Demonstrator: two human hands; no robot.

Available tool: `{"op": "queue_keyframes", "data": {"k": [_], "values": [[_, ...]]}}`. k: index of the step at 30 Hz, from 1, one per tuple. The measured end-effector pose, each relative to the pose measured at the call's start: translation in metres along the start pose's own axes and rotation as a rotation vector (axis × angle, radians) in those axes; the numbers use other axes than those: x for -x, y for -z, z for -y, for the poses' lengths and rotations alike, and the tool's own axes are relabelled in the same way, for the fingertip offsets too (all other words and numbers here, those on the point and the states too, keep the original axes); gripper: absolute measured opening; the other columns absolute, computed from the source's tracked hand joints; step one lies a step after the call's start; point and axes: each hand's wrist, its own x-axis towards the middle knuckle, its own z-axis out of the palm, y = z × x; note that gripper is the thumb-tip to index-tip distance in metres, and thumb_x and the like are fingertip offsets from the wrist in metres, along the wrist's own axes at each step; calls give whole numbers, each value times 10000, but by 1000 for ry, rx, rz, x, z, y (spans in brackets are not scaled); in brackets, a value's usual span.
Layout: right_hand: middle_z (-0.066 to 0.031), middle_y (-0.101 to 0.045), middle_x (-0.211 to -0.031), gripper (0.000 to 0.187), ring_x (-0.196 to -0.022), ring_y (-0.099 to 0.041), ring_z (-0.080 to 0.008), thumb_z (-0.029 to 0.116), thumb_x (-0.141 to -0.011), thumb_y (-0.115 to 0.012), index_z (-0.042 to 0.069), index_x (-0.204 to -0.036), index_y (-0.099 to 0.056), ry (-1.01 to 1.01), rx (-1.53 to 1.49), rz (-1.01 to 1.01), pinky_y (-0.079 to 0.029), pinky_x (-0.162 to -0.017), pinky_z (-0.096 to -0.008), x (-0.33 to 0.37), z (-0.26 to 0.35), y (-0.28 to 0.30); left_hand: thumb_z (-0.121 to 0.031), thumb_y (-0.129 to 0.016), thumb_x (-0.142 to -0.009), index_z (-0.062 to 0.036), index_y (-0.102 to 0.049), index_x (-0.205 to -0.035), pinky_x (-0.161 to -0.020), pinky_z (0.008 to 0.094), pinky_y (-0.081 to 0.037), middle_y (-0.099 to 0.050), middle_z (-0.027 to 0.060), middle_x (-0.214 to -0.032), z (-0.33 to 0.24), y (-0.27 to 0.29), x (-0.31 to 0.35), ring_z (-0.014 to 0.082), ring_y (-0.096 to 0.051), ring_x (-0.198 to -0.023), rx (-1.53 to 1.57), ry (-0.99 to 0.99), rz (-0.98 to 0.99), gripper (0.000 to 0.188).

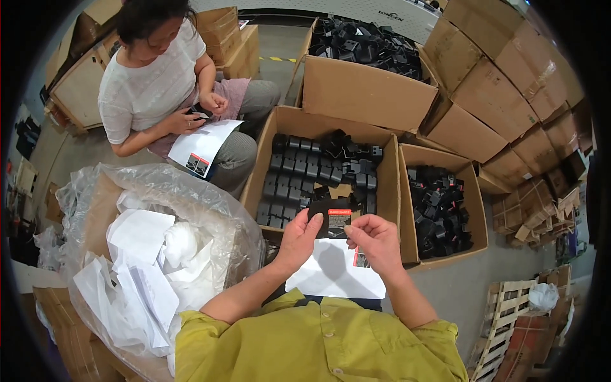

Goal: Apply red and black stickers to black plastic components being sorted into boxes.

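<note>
My left hand [298, 242] grips a black plastic part [317, 211] by its left side, the thumb lying on its face. A red-and-black sticker [340, 219] lies over the front of the part. My right hand [377, 243] is closed, with thumb and forefinger pinching the sticker's lower right edge. Whether the sticker is fully stuck down I cannot tell. Below my hands a white label sheet [331, 280] rests on my lap, with another red-and-black sticker on it, partly covered by my right hand.
Ahead, an open carton [254, 191] holds rows of black parts. A smaller carton [407, 210] of loose parts stands right, a fuller carton [369, 86] behind. A plastic-lined box [238, 239] of crumpled white paper is left. A seated co-worker [149, 83] handles a small part.
</note>
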Motion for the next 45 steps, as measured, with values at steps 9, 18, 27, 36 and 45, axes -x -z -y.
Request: {"op": "queue_keyframes", "data": {"k": [9,18,27,36,45], "values": [[-14,-557,-619,108,-537,-519,-53,83,-766,-614,-18,-767,-575,-20,40,-34,-430,-480,-183,-10,-5,-4,-213,-418,-905,-1,-512,-1032,-764,220,-394,-571,23,-917,-2,0,0,65,-486,-835,-59,-18,-7,264],[-24,-564,-597,98,-520,-525,-54,69,-757,-619,-22,-767,-586,-12,51,-55,-429,-479,-175,-17,-4,-6,-234,-428,-901,-10,-517,-1014,-756,225,-392,-567,18,-889,2,3,-2,74,-486,-816,-71,3,-28,266],[-18,-563,-612,91,-521,-509,-47,64,-755,-620,-21,-756,-586,16,49,-65,-417,-471,-171,-18,-11,-5,-252,-432,-900,-11,-517,-1014,-741,226,-392,-563,14,-870,3,2,-2,76,-484,-801,-74,-11,-27,279],[-12,-563,-617,96,-521,-504,-40,69,-755,-620,-20,-749,-584,13,88,-75,-410,-468,-167,-18,-12,-5,-261,-439,-898,-12,-518,-1005,-732,220,-396,-563,14,-853,4,2,-1,71,-482,-791,-127,-35,-34,283],[2,-555,-611,92,-517,-490,-28,70,-757,-619,-13,-745,-584,62,115,-96,-401,-461,-161,-18,-16,-8,-254,-445,-895,-5,-513,-986,-675,222,-392,-532,10,-785,6,0,1,76,-451,-729,-183,-78,-74,274]]}}
